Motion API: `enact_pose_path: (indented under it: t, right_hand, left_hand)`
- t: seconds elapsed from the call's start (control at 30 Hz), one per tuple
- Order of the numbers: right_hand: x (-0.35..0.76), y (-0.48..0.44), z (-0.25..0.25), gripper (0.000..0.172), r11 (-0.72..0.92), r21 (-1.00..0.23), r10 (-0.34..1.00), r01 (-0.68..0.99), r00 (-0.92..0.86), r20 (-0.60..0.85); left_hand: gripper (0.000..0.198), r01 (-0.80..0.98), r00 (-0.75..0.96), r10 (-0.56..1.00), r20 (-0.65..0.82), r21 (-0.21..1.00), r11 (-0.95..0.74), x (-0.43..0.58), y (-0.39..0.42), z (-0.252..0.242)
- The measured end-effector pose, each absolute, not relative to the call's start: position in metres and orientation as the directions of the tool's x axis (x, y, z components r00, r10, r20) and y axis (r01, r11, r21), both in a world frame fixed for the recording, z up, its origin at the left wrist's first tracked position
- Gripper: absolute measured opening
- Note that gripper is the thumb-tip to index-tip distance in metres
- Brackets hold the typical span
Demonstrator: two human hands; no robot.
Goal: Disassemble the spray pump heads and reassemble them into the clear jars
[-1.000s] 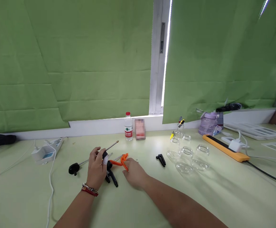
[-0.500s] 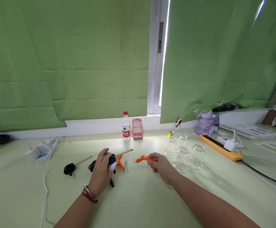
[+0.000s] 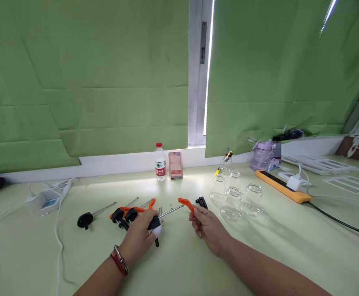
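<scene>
My left hand [image 3: 140,238], with a white wrap on one fingertip, is closed around the black handle [image 3: 154,223] of a thin metal rod [image 3: 171,211]. The rod points right, its tip close to a curved orange plastic piece [image 3: 186,202]. My right hand [image 3: 207,228] pinches that orange piece at its lower end; whether rod and piece touch, I cannot tell. Beyond my left hand lie more black-handled rods [image 3: 117,215] and orange pieces [image 3: 126,209]. Two screws [image 3: 161,213] rest beside the left fingers, with small nuts [image 3: 170,205] just past them.
Several glass jars [image 3: 231,203] stand right of my right hand, near a black part [image 3: 202,202]. Another black-handled rod [image 3: 85,220] lies left. At the back are a water bottle [image 3: 160,162] and a box [image 3: 175,165]. An orange power strip [image 3: 281,186] sits right, a white cable [image 3: 59,238] left.
My left hand has moved right and slightly down with the black-handled rod, uncovering other rods. My right hand has tilted the orange piece and brought it near the rod's tip.
</scene>
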State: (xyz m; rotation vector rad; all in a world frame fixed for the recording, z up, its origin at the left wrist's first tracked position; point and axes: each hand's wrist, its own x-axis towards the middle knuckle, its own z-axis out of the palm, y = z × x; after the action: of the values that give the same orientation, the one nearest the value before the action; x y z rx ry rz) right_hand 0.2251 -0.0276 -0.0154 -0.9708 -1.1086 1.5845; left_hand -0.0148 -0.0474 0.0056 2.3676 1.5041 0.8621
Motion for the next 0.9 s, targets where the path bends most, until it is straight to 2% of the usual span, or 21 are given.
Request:
enact_pose_path:
  t: [0.17, 0.5, 0.67, 0.8, 0.9]
  right_hand:
    - [0.224, -0.031, -0.016, 0.03, -0.175, -0.945, 0.96, -0.276, -0.259, -0.103]
    - [0.22, -0.037, -0.014, 0.04, -0.172, -0.947, 0.947, -0.272, -0.311, -0.082]
    - [0.22, -0.041, -0.012, 0.038, -0.15, -0.95, 0.936, -0.273, -0.348, -0.048]
    - [0.22, -0.044, -0.013, 0.038, -0.135, -0.951, 0.919, -0.28, -0.393, -0.015]
    - [0.22, -0.044, -0.016, 0.038, -0.134, -0.954, 0.911, -0.268, -0.412, -0.013]
  left_hand:
    - [0.021, 0.722, 0.323, 0.884, 0.338, 0.515, -0.461, -0.012, -0.048, 0.004]
    - [0.025, 0.715, 0.303, 0.895, 0.328, 0.543, -0.441, -0.006, -0.047, 0.002]
    - [0.034, 0.648, 0.225, 0.898, 0.379, 0.63, -0.428, -0.001, -0.047, 0.0]
    - [0.025, 0.568, 0.22, 0.885, 0.41, 0.684, -0.458, 0.004, -0.047, 0.001]
    - [0.025, 0.48, 0.222, 0.91, 0.35, 0.773, -0.415, 0.005, -0.047, -0.001]
